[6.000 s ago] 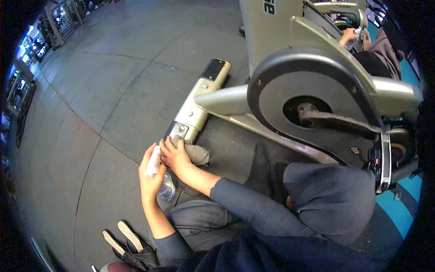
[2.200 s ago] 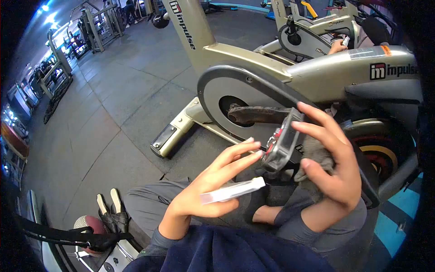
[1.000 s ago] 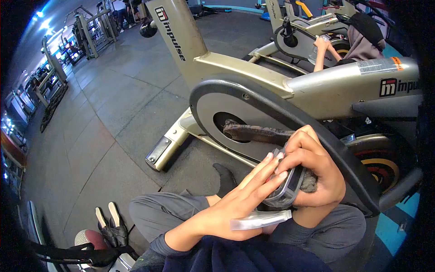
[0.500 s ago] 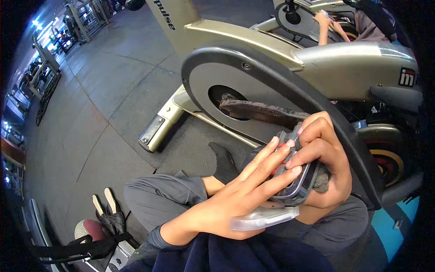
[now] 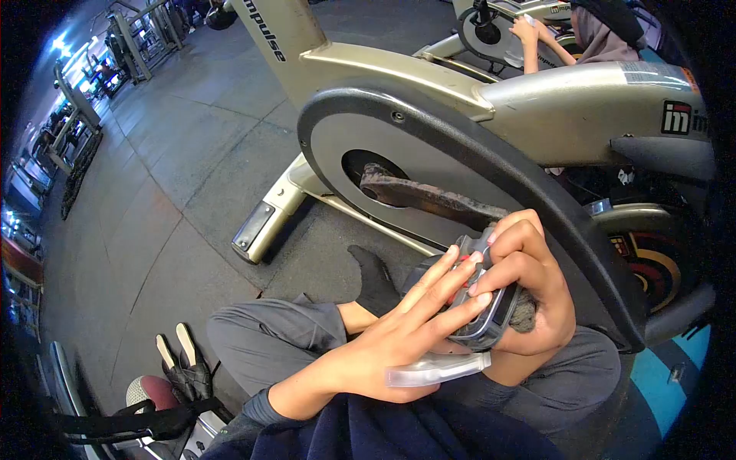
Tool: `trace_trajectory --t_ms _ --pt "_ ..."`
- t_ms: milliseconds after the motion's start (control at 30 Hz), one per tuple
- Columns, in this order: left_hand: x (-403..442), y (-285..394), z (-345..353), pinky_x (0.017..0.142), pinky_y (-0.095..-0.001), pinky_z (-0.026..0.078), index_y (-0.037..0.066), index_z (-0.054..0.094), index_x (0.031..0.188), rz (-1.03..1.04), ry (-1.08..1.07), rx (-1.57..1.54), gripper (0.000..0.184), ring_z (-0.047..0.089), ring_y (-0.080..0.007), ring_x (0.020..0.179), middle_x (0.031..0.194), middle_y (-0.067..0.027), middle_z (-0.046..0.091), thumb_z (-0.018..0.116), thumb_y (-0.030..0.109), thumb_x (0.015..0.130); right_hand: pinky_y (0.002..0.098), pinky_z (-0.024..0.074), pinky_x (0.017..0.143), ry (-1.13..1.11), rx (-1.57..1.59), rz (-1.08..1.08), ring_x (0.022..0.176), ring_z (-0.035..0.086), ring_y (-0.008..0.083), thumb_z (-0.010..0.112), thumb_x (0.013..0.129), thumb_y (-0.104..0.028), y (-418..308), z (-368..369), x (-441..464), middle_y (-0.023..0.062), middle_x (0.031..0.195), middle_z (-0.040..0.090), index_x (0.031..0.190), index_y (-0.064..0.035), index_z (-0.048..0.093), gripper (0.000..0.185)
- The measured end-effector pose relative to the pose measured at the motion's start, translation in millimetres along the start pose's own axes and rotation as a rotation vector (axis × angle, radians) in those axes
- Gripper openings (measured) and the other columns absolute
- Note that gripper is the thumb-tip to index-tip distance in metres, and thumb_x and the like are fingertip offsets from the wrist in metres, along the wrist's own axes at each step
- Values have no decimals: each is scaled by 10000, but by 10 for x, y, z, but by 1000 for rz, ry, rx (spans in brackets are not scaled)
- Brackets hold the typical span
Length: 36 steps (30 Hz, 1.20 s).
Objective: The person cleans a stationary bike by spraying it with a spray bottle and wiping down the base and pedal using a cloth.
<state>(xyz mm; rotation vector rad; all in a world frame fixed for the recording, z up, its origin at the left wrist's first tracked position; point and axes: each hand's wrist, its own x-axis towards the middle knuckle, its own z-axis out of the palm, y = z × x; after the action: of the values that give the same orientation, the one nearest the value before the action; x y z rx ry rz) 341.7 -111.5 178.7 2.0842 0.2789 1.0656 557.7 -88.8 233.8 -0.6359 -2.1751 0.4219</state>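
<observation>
At the end of the exercise bike's rusty crank arm (image 5: 433, 198) is a dark pedal (image 5: 481, 331) with small red parts, largely covered by my hands. My right hand (image 5: 540, 287) wraps round its far side, fingers bent over the top. A fuzzy grey piece (image 5: 524, 313), whose kind I cannot make out, shows between palm and pedal. My left hand (image 5: 383, 341) lies across the near side, its fingertips pressing on the pedal's top beside the right fingers. A translucent plastic strip (image 5: 437, 369) sticks out along the left palm; how it is held is hidden.
The bike's round crank cover (image 5: 491, 169) and frame (image 5: 399, 69) stand just ahead. A front foot (image 5: 261, 222) rests on dark floor mats. Black wooden-tipped items (image 5: 185, 360) lie at lower left beside a red-and-beige rounded object (image 5: 152, 389). Another person's hands (image 5: 529, 32) are by a farther bike.
The view has shifted slightly, so the bike and both hands sit a little further left. Both hands keep the same hold on the pedal.
</observation>
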Motion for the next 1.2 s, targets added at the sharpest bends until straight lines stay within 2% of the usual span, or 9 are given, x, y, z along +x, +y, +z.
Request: trace_trajectory --t_ms 433,700,867,1000,1200 --pt "-206 -269 323 1172 -541 195 72 222 1543 5 38 -118 1021 61 -493 1480 1604 -272 93 720 -4 655 385 343 904 -120 45 138 918 496 259 790 539 -271 19 -7 -156 53 901 550 931 -119 701 430" --pt "-382 -471 490 1197 -510 118 82 167 1559 -27 9 -192 1063 -3 -443 1499 1614 -254 38 694 17 638 381 382 886 -243 43 242 940 491 275 772 545 -206 40 22 -201 72 925 579 917 -106 683 396" --pt "-536 -599 617 1202 -492 101 98 72 1573 -89 6 -231 1079 -28 -421 1504 1618 -246 8 669 44 677 372 388 877 -277 32 284 939 491 282 767 552 -195 74 80 -244 75 926 582 922 -86 677 397" --pt "-607 -673 676 1203 -477 102 93 32 1575 -72 1 -241 1087 -31 -413 1505 1613 -266 -15 668 60 695 364 402 861 -326 27 292 931 495 280 766 550 -194 131 130 -259 72 922 586 910 -78 673 390" --pt "-817 -808 791 1205 -439 131 44 -15 1564 -201 -14 -234 1105 -1 -410 1504 1603 -291 -28 673 91 702 351 418 855 -373 27 356 934 507 273 770 540 -192 188 238 -274 54 915 592 893 -87 674 381"
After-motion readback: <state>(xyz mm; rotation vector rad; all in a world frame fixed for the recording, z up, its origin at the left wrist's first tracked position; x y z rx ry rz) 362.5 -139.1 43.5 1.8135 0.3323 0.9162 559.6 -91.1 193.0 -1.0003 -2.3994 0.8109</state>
